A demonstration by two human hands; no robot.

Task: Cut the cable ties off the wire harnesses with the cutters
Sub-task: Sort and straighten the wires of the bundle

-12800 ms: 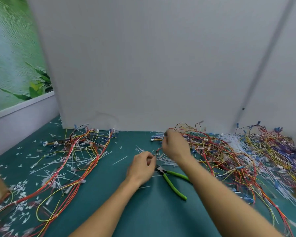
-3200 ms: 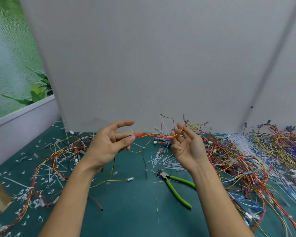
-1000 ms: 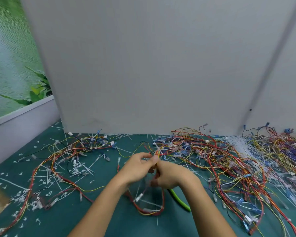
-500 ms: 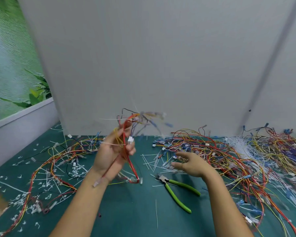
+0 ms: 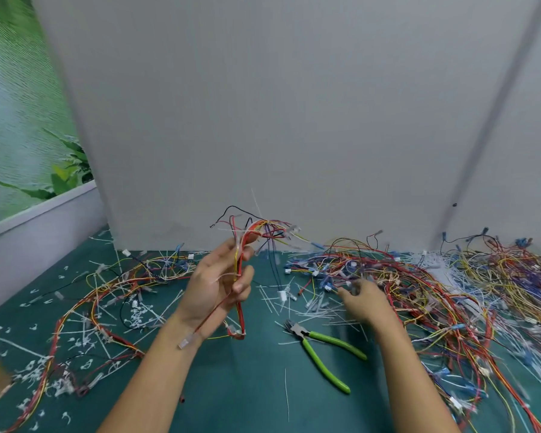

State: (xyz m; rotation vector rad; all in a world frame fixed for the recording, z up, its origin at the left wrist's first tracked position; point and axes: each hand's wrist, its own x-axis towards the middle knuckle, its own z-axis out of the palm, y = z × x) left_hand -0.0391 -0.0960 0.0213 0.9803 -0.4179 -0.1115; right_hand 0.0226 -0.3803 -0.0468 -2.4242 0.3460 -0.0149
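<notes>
Nearest the camera, both bare forearms rise from the lower edge over an open stretch of teal mat (image 5: 247, 398), bare there but for a single white offcut strip (image 5: 286, 395). Just below and left of the right hand (image 5: 364, 303) lie the green-handled cutters (image 5: 320, 350), flat on the mat with handles splayed toward the camera and jaws pointing away-left; nothing touches them. The right hand hovers palm down, fingers loosely spread, holding nothing, its fingertips at the near edge of the large tangle of wire harnesses (image 5: 434, 289) that fills the mat out to the right edge. The left hand (image 5: 217, 287) is raised, palm toward the camera, with thumb and fingers pinching a red-and-yellow wire harness (image 5: 241, 267); the harness fans out above the grip and loops down below it to wrist level, a clear connector (image 5: 186, 342) hanging over the forearm. Left of that grip, a second spread of harnesses (image 5: 107, 295) and white cable-tie offcuts (image 5: 138, 317) reaches the left border. Beyond, a grey partition panel (image 5: 294, 120) closes the mat's far edge.
</notes>
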